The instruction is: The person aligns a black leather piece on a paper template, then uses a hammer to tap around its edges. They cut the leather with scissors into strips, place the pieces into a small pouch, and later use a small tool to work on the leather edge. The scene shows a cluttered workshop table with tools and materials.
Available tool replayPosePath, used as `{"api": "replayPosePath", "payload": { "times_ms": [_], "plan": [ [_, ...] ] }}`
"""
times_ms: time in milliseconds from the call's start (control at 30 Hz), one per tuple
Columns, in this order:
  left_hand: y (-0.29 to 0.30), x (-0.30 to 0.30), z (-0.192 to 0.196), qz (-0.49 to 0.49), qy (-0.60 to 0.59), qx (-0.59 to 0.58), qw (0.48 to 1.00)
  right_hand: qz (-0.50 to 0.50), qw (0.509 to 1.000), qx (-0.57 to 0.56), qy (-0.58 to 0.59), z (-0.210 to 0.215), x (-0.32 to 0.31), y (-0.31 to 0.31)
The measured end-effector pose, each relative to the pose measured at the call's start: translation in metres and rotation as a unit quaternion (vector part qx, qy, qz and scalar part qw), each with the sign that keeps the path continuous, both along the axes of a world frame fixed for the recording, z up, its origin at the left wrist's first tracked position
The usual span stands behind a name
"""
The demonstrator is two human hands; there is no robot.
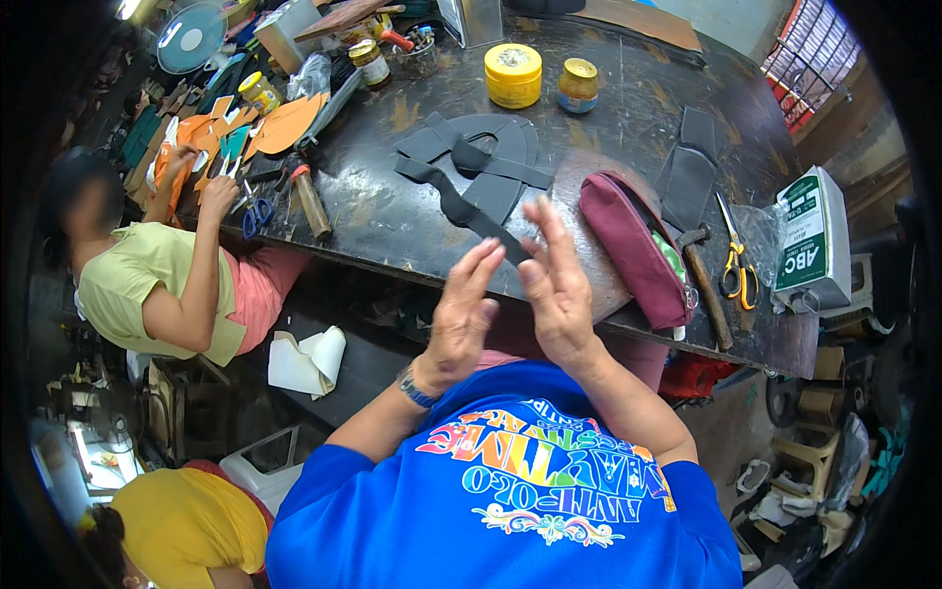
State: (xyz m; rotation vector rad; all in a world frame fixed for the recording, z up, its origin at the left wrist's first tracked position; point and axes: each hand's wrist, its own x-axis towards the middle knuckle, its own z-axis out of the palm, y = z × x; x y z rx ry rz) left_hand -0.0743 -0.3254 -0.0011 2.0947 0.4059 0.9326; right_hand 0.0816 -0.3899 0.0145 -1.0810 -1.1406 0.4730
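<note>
The left hand (459, 316) and right hand (559, 294), fingers (554, 228) extended and released, hover near black straps (479, 223) on the counter (365, 221).

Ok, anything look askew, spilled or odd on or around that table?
Nothing looks spilled. A black strap trails askew off the dark sole piece toward the right hand; the maroon pouch gapes open near the table edge; and a rumpled cream sheet lies by itself on the dark bench.
</note>
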Motion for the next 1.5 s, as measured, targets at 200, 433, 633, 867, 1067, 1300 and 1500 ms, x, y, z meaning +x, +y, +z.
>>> {"api": "replayPosePath", "payload": {
  "times_ms": [200,433,633,867,1067,1300,1500],
  "plan": [
    [-0.018,0.064,0.022,-0.137,-0.151,-0.245,0.948,0.022,0.993,0.031,-0.114,0.011,-0.011,0.004],
    [0.019,0.067,0.056,-0.099,-0.183,-0.299,0.931,0.081,0.979,0.081,-0.166,0.006,-0.037,-0.004],
    [-0.003,0.067,0.051,-0.128,-0.203,-0.138,0.961,0.094,0.992,0.058,-0.058,0.027,-0.020,0.001],
    [-0.038,0.060,0.026,-0.118,-0.138,-0.265,0.947,0.062,0.995,0.048,-0.063,0.030,-0.003,0.007],
    [-0.006,0.059,0.030,-0.114,-0.235,-0.398,0.879,0.069,0.974,-0.011,-0.217,-0.002,-0.026,-0.006],
    [0.015,0.036,0.045,-0.111,-0.129,-0.456,0.873,0.120,0.965,0.027,-0.230,0.013,-0.008,-0.022],
    [0.009,0.041,0.023,-0.051,-0.052,-0.048,0.996,0.016,0.997,-0.044,0.059,0.015,0.009,-0.029]
  ]
}}
